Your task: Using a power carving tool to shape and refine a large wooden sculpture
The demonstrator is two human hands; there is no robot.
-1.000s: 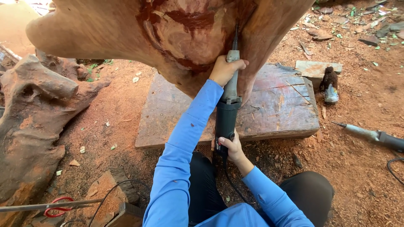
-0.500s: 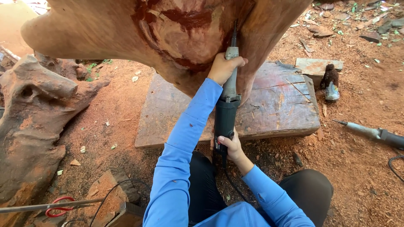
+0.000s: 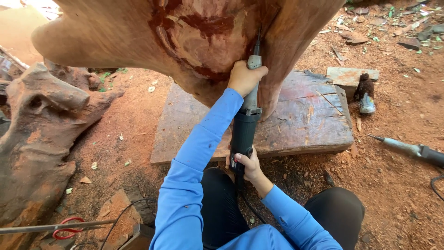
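tool: I've got a long die grinder (image 3: 246, 121) w/ both hands, grey neck, black body, bit end up against the carved hollow of the big log (image 3: 138, 32).
left hand (image 3: 244, 78): fingers closed round the grey neck, just below the log's underside, knuckles touching or nearly touching the wood.
right hand (image 3: 249, 167): fingers wrapped on the black body's rear end, well below the log, cord (image 3: 252, 208) trailing down btwn my knees.
handling: my read, tool is stiff, fairly heavy, likely to kick when the bit bites; the two-hand hold, front and rear, suits it. Bit tip itself too thin to see well.
log: rigid, rough, reddish raw patch where it's cut; looks far too heavy to shift.
slab (image 3: 300, 120): flat wood under the log, log seems to rest on it.
other: brush (image 3: 365, 92) right of log beyond slab; second power tool (image 3: 411, 149) on dirt further right; red scissors (image 3: 67, 227) low left of log.
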